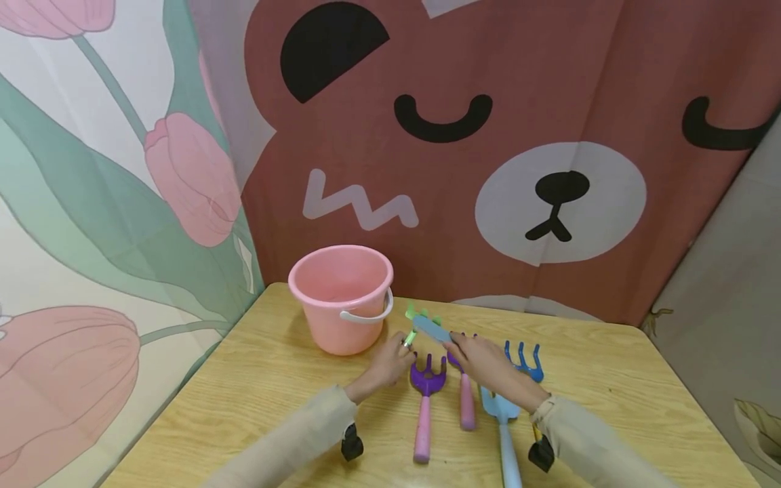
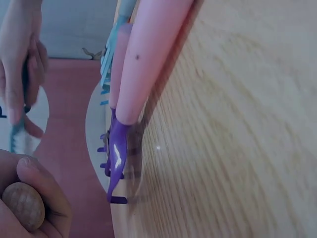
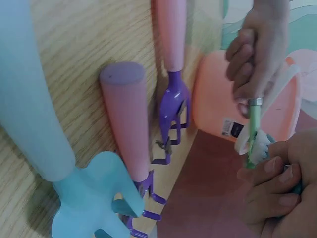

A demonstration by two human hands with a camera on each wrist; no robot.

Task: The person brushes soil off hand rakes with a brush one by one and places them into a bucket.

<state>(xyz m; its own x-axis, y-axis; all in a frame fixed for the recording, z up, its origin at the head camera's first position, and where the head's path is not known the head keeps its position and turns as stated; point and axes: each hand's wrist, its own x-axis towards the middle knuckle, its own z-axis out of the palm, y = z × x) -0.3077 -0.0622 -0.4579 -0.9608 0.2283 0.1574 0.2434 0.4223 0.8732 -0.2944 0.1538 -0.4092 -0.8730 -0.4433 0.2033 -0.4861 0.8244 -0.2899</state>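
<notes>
My left hand [image 1: 390, 359] grips the wooden handle [image 2: 24, 206] of a small green garden tool, its green shaft [image 3: 254, 116] pointing away from me. In my right hand [image 1: 485, 362] is a light-blue brush [image 1: 432, 329], whose white bristles [image 3: 259, 148] lie against the green shaft in the right wrist view. Both hands are above the table, just right of a pink bucket [image 1: 342, 332]. Below them lie a purple hand fork [image 1: 425, 407] with a pink handle and a second pink-handled purple tool [image 1: 466, 403]. Part of the green head is hidden behind the brush.
A light-blue hand fork [image 1: 503, 423] and a blue-tined rake [image 1: 531, 366] lie under and beside my right forearm. The bucket's white handle [image 1: 372, 316] hangs toward the right. Behind the wooden table [image 1: 628, 420] hangs a bear-print curtain [image 1: 439, 183].
</notes>
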